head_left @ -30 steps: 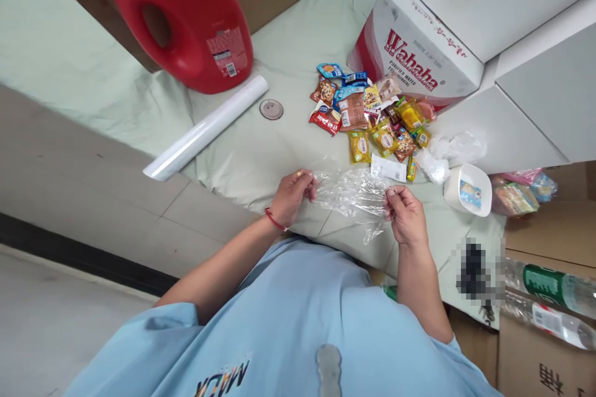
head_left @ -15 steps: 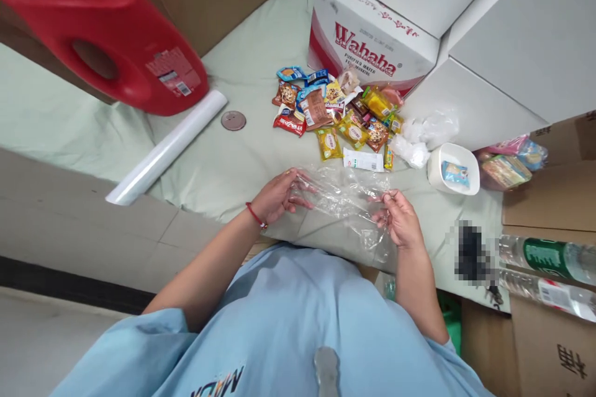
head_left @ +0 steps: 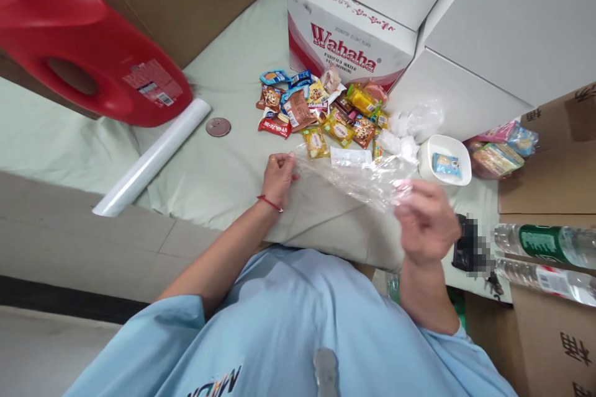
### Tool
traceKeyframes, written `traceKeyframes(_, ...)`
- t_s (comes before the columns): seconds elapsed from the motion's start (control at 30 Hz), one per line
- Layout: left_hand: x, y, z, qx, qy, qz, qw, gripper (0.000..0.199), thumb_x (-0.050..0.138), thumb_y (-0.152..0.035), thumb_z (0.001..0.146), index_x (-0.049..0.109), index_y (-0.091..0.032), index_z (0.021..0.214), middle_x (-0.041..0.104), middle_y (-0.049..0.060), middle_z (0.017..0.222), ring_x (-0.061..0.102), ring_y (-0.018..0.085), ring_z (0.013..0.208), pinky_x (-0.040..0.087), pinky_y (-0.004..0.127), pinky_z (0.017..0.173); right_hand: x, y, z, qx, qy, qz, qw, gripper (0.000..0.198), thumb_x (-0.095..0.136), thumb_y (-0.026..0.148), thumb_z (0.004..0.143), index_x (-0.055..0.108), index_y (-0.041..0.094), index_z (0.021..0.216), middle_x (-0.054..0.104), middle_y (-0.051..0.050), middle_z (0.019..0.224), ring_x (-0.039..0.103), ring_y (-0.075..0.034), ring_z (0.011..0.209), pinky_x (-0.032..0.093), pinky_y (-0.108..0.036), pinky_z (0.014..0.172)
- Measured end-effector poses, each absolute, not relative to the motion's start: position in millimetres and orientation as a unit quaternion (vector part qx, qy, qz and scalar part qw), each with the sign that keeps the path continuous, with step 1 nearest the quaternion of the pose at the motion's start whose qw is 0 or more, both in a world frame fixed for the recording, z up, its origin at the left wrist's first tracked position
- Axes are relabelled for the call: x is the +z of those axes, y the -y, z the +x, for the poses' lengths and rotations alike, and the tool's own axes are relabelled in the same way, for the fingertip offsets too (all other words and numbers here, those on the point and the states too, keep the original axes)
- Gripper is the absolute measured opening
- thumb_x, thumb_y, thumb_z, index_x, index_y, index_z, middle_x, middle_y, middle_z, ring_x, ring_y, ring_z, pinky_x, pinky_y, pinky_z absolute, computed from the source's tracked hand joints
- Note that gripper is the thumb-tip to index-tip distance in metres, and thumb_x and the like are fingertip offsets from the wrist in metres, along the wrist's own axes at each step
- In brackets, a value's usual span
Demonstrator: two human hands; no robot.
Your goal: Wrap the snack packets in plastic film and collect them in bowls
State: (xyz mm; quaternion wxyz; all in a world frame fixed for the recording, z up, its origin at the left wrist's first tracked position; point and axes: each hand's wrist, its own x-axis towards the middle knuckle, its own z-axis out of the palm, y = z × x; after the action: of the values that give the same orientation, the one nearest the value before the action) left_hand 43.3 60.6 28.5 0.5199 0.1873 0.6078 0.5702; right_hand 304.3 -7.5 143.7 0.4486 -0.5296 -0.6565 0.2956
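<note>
A clear plastic bag [head_left: 361, 183] is stretched between my two hands above the pale green cloth [head_left: 237, 173]. My left hand [head_left: 279, 177], with a red cord at the wrist, pinches one end of it. At the other end my right hand [head_left: 426, 217] is closed on the plastic, a little blurred. Just beyond the bag lies a heap of wrapped snacks [head_left: 300, 110] in blue, brown, red and yellow packets. A white packet [head_left: 351, 156] at the heap's near side shows partly behind the film. The white bowl [head_left: 423, 164] beyond my right hand holds a blue packet [head_left: 447, 165].
A red jug [head_left: 116, 56], a white roll [head_left: 153, 158] and a round brown disc [head_left: 218, 127] are on the left. Behind the snacks stands a Wahaha carton [head_left: 347, 43]. Crumpled clear plastic [head_left: 414, 121], bagged snacks [head_left: 498, 158] and bottles [head_left: 540, 242] are on the right.
My hands have moved apart, drawing the plastic bag out longer. The right hand has gone right and is raised; the left, spread before, now pinches the bag. The view has shifted slightly.
</note>
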Motion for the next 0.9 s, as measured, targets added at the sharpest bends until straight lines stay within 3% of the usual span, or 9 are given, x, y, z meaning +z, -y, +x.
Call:
traceKeyframes(0.1,22.4,-56.3,28.9,0.559,-0.639,0.148,0.507,0.045,0.075,-0.059,0.083,0.049,-0.023,0.092,0.054,-0.007,0.07,0.053,0.007,0.052,0.038,0.017,0.045,124.0,27.6,277.6,0.277,0.814,-0.398,0.321,0.014,0.065,0.034,0.094,0.078,0.037,0.099,0.074,-0.004,0.12,0.068,-0.018,0.076,0.058,-0.034,0.067)
traceKeyframes(0.17,22.2,-49.5,17.5,0.509,-0.633,0.146,0.565,0.052,0.066,-0.072,0.084,0.051,-0.022,0.087,0.054,-0.006,0.061,0.052,0.009,0.043,0.034,0.02,0.041,102.6,37.0,258.6,0.29,0.869,-0.316,0.245,0.022,0.059,0.028,0.097,0.079,0.036,0.103,0.075,-0.003,0.124,0.069,-0.016,0.076,0.058,-0.032,0.068)
traceKeyframes(0.23,26.6,-42.1,10.3,0.441,-0.596,0.153,0.653,0.064,0.054,-0.084,0.082,0.055,-0.02,0.084,0.062,0.001,0.063,0.063,0.016,0.05,0.042,0.024,0.044,81.4,43.1,243.3,0.295,0.888,-0.295,0.192,0.026,0.056,0.025,0.098,0.079,0.034,0.106,0.073,-0.003,0.131,0.072,-0.018,0.085,0.057,-0.031,0.07)
traceKeyframes(0.33,39.6,-31.8,11.9,0.389,-0.556,0.193,0.709,0.074,0.048,-0.092,0.077,0.058,-0.019,0.092,0.073,0.013,0.091,0.075,0.027,0.083,0.056,0.034,0.061,60.3,45.2,230.3,0.283,0.891,-0.333,0.122,0.029,0.056,0.02,0.096,0.078,0.034,0.109,0.063,0.001,0.147,0.072,-0.021,0.096,0.055,-0.032,0.073)
traceKeyframes(0.43,52.5,-23.0,23.1,0.374,-0.599,0.346,0.618,0.074,0.056,-0.086,0.076,0.058,-0.02,0.109,0.069,0.015,0.121,0.069,0.029,0.111,0.058,0.037,0.08,54.0,39.1,224.9,0.243,0.888,-0.387,0.047,0.032,0.055,0.017,0.095,0.077,0.032,0.113,0.052,0.0,0.158,0.071,-0.023,0.097,0.053,-0.033,0.074)
traceKeyframes(0.5,56.5,-20.1,31.4,0.314,-0.631,0.461,0.539,0.076,0.067,-0.078,0.073,0.056,-0.018,0.119,0.065,0.017,0.131,0.068,0.029,0.113,0.056,0.039,0.089,53.4,33.6,222.1,0.208,0.891,-0.404,0.006,0.032,0.052,0.018,0.098,0.076,0.03,0.117,0.051,-0.002,0.159,0.07,-0.024,0.101,0.052,-0.033,0.075)
traceKeyframes(0.63,49.8,-26.9,45.0,0.172,-0.658,0.546,0.489,0.062,0.064,-0.062,0.085,0.058,-0.014,0.124,0.072,0.015,0.116,0.071,0.028,0.102,0.053,0.039,0.091,49.9,29.4,216.8,0.166,0.907,-0.387,-0.017,0.033,0.049,0.021,0.102,0.074,0.029,0.122,0.056,-0.006,0.154,0.067,-0.026,0.105,0.049,-0.034,0.08)
traceKeyframes(0.73,41.2,-35.7,51.7,0.147,-0.682,0.543,0.468,0.053,0.058,-0.059,0.092,0.061,-0.015,0.12,0.074,0.011,0.103,0.071,0.027,0.097,0.053,0.037,0.085,45.5,34.2,217.3,0.157,0.911,-0.381,-0.008,0.033,0.047,0.023,0.104,0.073,0.029,0.123,0.052,-0.007,0.156,0.065,-0.026,0.103,0.047,-0.035,0.079)
traceKeyframes(0.9,46.7,-29.8,64.3,0.192,-0.673,0.613,0.366,0.049,0.068,-0.056,0.088,0.063,-0.016,0.115,0.068,0.013,0.117,0.066,0.027,0.105,0.051,0.038,0.093,40.2,43.7,226.0,0.151,0.898,-0.412,-0.019,0.033,0.045,0.023,0.105,0.074,0.027,0.12,0.058,-0.009,0.149,0.064,-0.024,0.097,0.044,-0.034,0.078)
